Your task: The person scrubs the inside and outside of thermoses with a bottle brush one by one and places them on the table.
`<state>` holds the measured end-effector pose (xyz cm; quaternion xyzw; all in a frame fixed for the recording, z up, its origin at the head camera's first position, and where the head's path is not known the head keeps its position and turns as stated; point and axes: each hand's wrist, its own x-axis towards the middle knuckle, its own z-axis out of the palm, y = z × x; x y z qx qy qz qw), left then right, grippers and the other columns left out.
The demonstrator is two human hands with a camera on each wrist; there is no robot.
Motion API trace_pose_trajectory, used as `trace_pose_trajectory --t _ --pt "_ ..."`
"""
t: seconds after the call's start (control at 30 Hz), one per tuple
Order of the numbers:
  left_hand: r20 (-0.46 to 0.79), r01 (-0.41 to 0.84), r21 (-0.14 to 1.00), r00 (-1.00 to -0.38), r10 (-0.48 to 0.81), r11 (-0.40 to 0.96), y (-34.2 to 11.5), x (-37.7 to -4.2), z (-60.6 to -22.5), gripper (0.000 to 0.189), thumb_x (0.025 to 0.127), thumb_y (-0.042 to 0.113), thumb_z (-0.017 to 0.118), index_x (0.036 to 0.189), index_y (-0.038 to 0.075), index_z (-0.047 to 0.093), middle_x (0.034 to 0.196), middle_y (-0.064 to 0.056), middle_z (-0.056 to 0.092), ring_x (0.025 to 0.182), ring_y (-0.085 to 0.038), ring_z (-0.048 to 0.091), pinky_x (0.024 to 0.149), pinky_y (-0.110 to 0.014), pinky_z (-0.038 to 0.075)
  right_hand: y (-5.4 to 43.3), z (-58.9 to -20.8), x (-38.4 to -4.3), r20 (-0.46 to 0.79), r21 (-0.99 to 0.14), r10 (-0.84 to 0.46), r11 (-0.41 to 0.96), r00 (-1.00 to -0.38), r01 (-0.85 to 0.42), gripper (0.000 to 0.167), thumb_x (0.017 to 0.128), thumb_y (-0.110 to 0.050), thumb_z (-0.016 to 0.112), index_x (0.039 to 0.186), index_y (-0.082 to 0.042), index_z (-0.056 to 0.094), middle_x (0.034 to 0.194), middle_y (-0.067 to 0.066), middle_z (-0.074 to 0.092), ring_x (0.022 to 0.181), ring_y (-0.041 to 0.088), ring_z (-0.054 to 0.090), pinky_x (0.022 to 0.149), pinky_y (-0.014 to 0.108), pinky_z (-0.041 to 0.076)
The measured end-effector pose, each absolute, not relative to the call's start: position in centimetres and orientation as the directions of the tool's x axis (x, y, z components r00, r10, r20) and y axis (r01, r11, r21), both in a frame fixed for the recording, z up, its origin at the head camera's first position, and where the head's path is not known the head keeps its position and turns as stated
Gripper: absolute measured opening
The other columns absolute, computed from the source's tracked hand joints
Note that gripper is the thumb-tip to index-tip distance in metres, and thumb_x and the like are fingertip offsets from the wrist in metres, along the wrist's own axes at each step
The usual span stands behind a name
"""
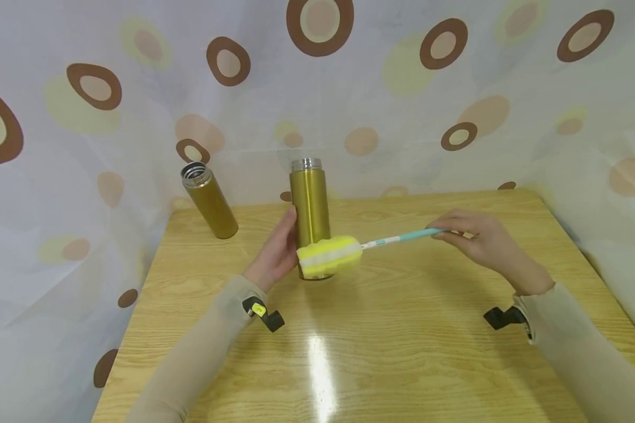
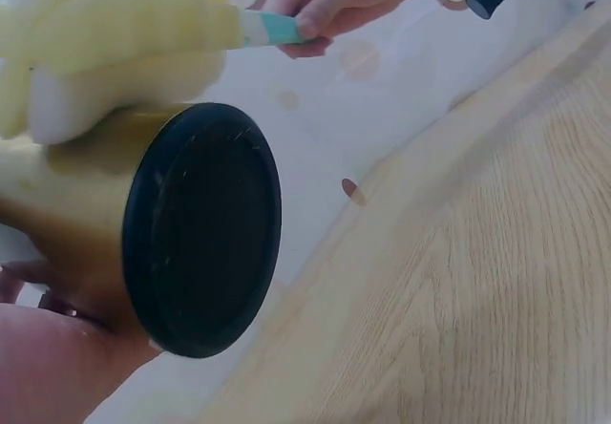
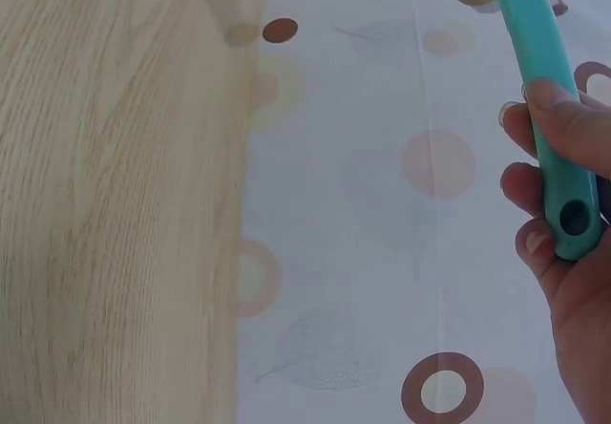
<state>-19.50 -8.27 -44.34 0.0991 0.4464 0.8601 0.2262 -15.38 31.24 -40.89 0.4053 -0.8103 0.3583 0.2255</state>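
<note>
My left hand grips a gold thermos bottle from its left side, near the middle of the table. The bottle has no lid, and its silver neck points up. In the left wrist view its black base shows fully, lifted off the table. With my right hand I hold a bottle brush by its turquoise handle, fingers and thumb wrapped round the end. The brush's yellow and white sponge head lies across the front of the bottle's lower part.
A second gold bottle, also without a lid, stands at the back left of the wooden table. A white curtain with brown and yellow ovals hangs behind the table and along its sides.
</note>
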Motion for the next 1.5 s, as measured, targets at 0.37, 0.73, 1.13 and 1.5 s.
trace_pose_trajectory --t 0.37,0.73,1.13,1.5 --pt "-0.126 -0.450 0.790 -0.784 0.607 -0.416 -8.5 -18.8 -44.7 0.061 0.110 0.059 0.027 0.158 0.021 0.028 0.147 -0.007 0.044 0.134 -0.021 0.047 0.119 -0.042 0.033 31.0 -39.6 -15.6 0.714 -0.388 -0.335 0.542 -0.615 -0.745 0.039 0.099 -0.033 0.067 0.105 0.004 0.079 0.089 0.011 0.074 0.068 0.000 0.045 0.059 0.013 0.034" --pt "-0.022 -0.321 0.849 -0.815 0.579 -0.419 -8.0 -18.9 -45.8 0.067 0.103 0.067 0.043 0.155 0.025 0.036 0.146 -0.006 0.046 0.137 -0.024 0.044 0.120 -0.044 0.029 30.3 -38.8 -15.7 0.733 -0.402 -0.260 0.580 -0.629 -0.709 0.028 0.081 0.015 0.080 0.106 0.003 0.079 0.090 0.012 0.075 0.067 0.000 0.046 0.060 0.015 0.036" --pt "-0.095 -0.378 0.789 -0.854 0.512 -0.484 -8.7 -19.5 -44.1 0.084 0.093 0.067 0.064 0.156 0.020 0.033 0.143 -0.003 0.048 0.132 -0.019 0.049 0.120 -0.041 0.032 30.7 -40.0 -15.3 0.618 -0.422 -0.423 0.533 -0.663 -0.733 0.035 0.076 0.014 0.082 0.104 -0.007 0.081 0.096 0.004 0.075 0.065 0.001 0.047 0.055 0.015 0.036" --pt "-0.047 -0.334 0.787 -0.870 0.490 -0.518 -9.1 -19.8 -43.9 0.060 0.100 0.058 0.061 0.147 0.025 0.042 0.130 -0.004 0.058 0.117 -0.018 0.061 0.103 -0.035 0.051 31.1 -41.1 -16.0 0.641 -0.420 -0.540 0.347 -0.545 -0.839 0.032 0.098 -0.031 0.067 0.102 -0.002 0.079 0.096 0.008 0.075 0.071 0.006 0.054 0.055 0.017 0.038"
